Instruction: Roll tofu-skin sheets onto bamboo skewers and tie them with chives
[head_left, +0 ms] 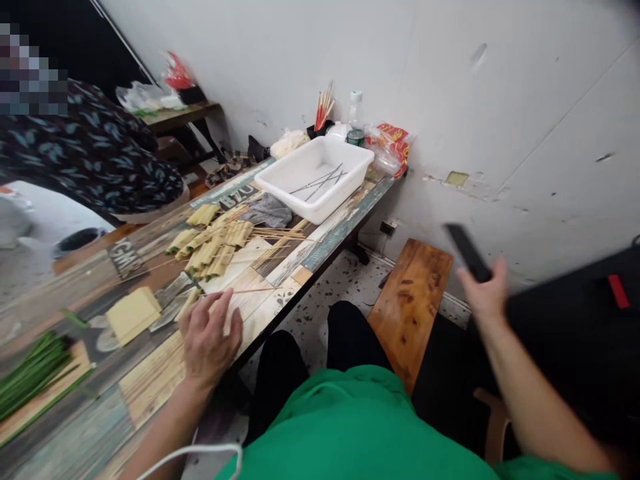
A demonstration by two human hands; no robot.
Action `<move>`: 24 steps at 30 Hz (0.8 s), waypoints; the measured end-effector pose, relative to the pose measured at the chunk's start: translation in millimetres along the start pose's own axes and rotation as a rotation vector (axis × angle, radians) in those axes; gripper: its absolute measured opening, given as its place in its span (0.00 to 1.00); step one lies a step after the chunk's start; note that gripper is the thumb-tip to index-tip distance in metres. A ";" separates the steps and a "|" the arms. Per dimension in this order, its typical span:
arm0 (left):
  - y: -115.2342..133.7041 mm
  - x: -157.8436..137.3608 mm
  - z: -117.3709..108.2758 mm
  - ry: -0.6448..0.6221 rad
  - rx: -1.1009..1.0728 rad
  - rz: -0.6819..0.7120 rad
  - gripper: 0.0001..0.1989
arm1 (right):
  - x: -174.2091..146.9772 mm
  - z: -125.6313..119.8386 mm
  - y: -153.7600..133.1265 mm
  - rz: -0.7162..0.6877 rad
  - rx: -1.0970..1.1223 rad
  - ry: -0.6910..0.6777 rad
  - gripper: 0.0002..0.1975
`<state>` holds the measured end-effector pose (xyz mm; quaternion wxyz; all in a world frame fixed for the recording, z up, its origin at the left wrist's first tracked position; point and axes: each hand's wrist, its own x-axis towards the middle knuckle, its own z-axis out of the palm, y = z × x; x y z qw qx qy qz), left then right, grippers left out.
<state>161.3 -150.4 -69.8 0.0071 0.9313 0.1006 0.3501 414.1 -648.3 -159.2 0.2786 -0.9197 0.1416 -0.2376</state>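
The left hand [210, 337] rests palm-down on the patterned surface [150, 380] near its front edge, fingers loosely spread and holding nothing; its fingertips lie just beside a thin bamboo skewer [250, 291] that lies flat on the surface.

The right hand [484, 291] is raised off to the side, above the wooden bench [410, 300], closed around a flat dark object [467, 252] — motion-blurred, so what it is cannot be told.

Ahead of the left hand sits a pile of rolled yellow tofu-skin skewers [213, 243], sticks pointing toward the wall. To its left lies a flat stack of yellow sheets [133, 313]; further left, a bundle of green chives [30, 373] on a board.

A white plastic tub [317, 177] stands at the far end of the surface with a few thin metal skewers in it, and a grey cloth [267, 210] lies touching its near side. Behind the tub — a clear bottle [355, 120] and a holder of red-tipped sticks [323, 110].

Another person in a dark patterned top [95, 160] is at the far left.
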 end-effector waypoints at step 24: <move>-58.7 -42.2 -22.8 0.071 0.177 0.042 0.22 | -165.7 111.2 16.6 0.180 -0.319 -0.500 0.41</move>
